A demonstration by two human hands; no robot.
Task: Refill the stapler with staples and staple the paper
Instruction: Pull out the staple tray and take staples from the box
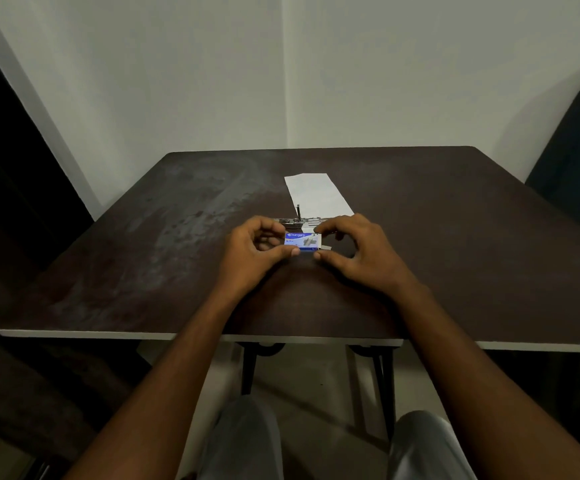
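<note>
Left hand (253,244) curled, pinching left end of blue staple box (302,242) between thumb and forefinger; right hand (361,251) pinching its right end, other fingers arched. Box near middle of dark counter (108,271). Just behind: metal stapler (295,220), partly hidden by fingers; beyond, white paper (318,194). Printed on box: "kangaro".

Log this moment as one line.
phase: opening staple box | left hand: grips box | right hand: pinches its right end | stapler: opened, behind box | paper: on table
</note>
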